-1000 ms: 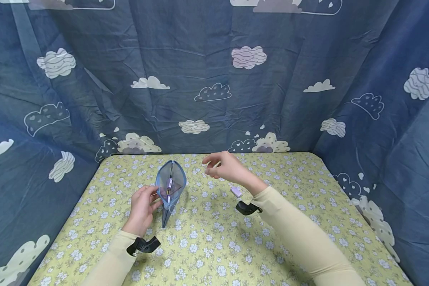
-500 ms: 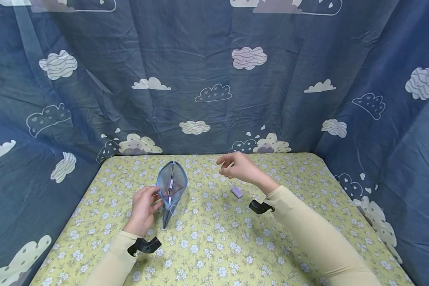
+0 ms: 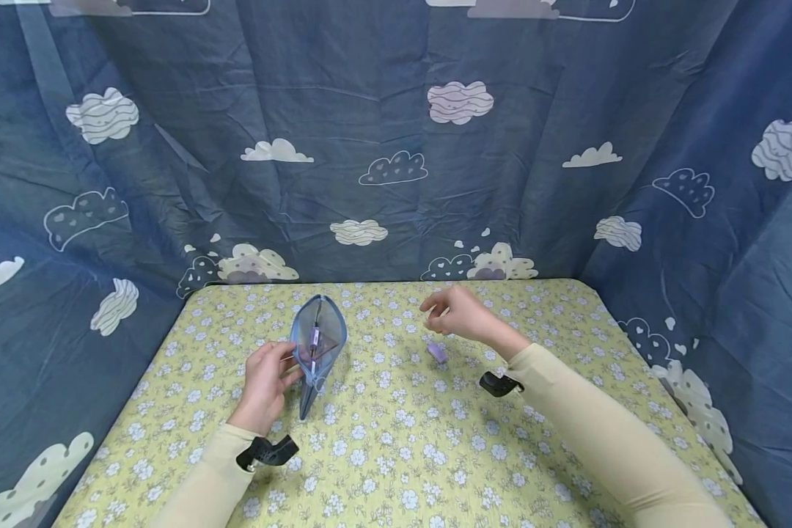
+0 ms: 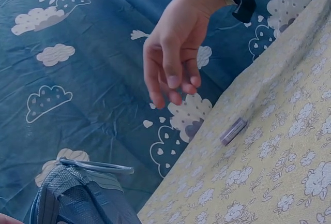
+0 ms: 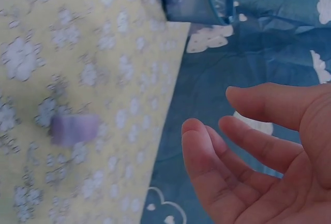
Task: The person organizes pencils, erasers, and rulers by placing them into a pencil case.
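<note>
My left hand (image 3: 267, 378) pinches the near left rim of a blue mesh zipper pouch (image 3: 330, 350), which stands with its mouth spread wide. Inside it lie slim purple-and-white pen-like items (image 3: 314, 339), partly hidden by the mesh. My right hand (image 3: 458, 312) hangs in the air above the table, fingers loosely bent and holding nothing. Just below it on the cloth lies a small purple block (image 3: 437, 353), shaped like an eraser. In the right wrist view the purple block (image 5: 75, 129) sits well apart from the fingertips (image 5: 194, 127).
A yellow floral cloth (image 3: 396, 455) covers the table. Dark blue curtains (image 3: 396, 110) with cloud prints rise behind it and along both sides. A metal ring pull (image 4: 98, 166) shows at the pouch's zipper end in the left wrist view.
My right hand has moved right, away from the pouch, and now hovers over the purple block. The left hand and the pouch have stayed in place.
</note>
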Available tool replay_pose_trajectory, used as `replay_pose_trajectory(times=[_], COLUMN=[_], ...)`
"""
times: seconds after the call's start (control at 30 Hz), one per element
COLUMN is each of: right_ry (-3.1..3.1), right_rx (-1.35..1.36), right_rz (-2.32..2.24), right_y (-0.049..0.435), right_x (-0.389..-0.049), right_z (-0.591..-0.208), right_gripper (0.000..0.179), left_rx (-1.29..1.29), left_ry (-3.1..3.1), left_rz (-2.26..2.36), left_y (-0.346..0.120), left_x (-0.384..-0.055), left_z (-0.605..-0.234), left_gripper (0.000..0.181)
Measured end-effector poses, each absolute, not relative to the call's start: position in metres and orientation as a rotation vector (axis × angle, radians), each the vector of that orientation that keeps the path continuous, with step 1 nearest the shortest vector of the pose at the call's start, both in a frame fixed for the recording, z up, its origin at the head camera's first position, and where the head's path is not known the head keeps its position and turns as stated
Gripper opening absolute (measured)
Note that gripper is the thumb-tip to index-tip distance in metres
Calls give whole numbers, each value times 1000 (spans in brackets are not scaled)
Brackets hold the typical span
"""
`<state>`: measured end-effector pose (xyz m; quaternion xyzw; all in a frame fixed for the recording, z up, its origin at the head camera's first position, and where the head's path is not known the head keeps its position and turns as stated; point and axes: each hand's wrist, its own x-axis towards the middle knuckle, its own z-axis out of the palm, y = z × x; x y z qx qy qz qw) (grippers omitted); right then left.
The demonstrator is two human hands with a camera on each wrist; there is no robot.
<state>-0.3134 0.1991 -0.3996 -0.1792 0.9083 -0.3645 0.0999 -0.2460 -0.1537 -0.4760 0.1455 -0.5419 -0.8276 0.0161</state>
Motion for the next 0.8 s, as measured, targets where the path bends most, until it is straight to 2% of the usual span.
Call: replay_pose_trajectory(times=[0.8], right_ry=[2656], right_rx=[-455], right_rz=[-1003], right_y=[221], right_x=[-321], right_z=[-454], right_gripper=[40], left_rx=[460], left_ry=[-1655], left_rz=[-2602], left_y=[-153], left_x=[-246], left_z=[-475], left_gripper=[13])
